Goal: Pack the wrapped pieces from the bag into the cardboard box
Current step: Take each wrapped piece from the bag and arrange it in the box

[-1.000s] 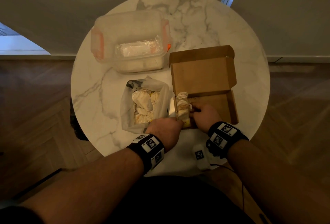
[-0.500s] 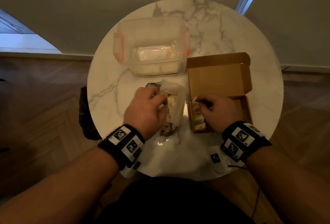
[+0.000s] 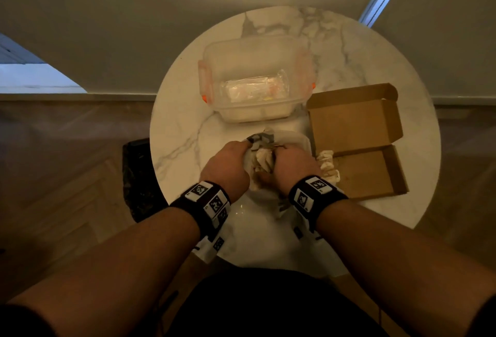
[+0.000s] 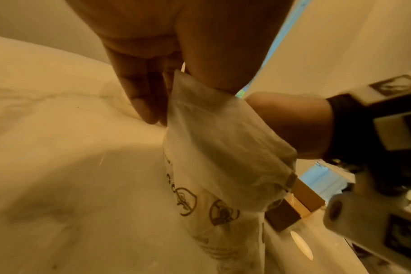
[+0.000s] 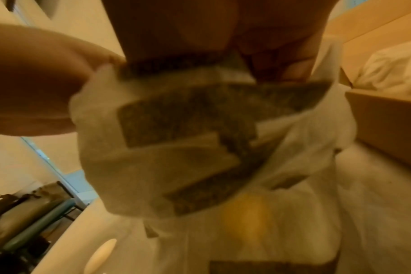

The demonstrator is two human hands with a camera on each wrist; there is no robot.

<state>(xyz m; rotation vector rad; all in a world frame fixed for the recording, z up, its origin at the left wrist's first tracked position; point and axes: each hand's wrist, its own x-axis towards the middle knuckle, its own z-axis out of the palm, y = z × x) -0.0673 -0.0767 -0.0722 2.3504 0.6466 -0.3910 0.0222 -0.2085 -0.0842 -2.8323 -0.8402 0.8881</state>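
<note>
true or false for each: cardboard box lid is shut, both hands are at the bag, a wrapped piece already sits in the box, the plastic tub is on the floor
1. The cardboard box lid is shut. False: it stands open.
2. Both the left hand and the right hand are at the bag. True.
3. A wrapped piece sits at the box's left end. True.
4. The plastic tub is on the floor. False: it stands on the marble table.

A round white marble bench (image 3: 362, 49) carries 1 clear plastic container (image 3: 255, 79) with orange clips, a clear packet inside it. Herringbone wood floor (image 3: 67, 175) lies below, with a dark object (image 3: 139, 178) just beside the bench.
</note>
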